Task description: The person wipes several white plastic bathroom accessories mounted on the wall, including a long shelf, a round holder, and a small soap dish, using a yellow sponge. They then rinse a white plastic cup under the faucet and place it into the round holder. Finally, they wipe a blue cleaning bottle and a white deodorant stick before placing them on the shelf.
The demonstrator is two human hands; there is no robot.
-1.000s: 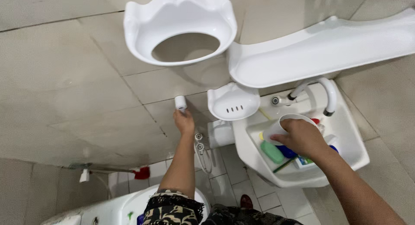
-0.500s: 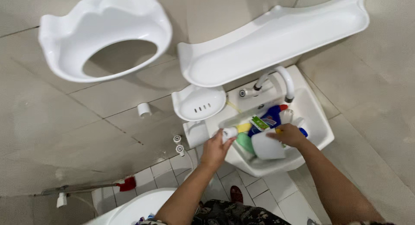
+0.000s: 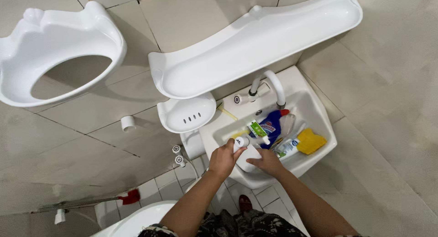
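Left hand (image 3: 222, 160): at the near rim of the sink, fingers curled shut around a small white tube (image 3: 244, 141) that sticks up out of the fist.
Right hand (image 3: 268, 162): just beside the left, fingers closed over the edge of a white cup (image 3: 249, 156) resting at the sink's near side.
White tube: upright in the left fist, its top near a green and white toothpaste tube (image 3: 258, 129).
White cup: between the two hands, partly hidden by them.
Sink (image 3: 315, 110): small, white, fixed to the tiled wall, crowded with things.
Blue bottle (image 3: 271, 124): lies in the basin with a red cap, just beyond the hands.
Yellow sponge (image 3: 310, 141): at the right side of the basin, touching a clear bottle (image 3: 289, 147) with a blue label.
Tap (image 3: 266, 85): white, curved, at the back of the sink.
Soap dish (image 3: 186, 111): white, on the wall left of the tap.
Long shelf (image 3: 255, 45): white, above the sink.
Ring-shaped holder (image 3: 59, 50): white, on the wall far left.
Red-tipped brush (image 3: 130, 197): low on the left wall.
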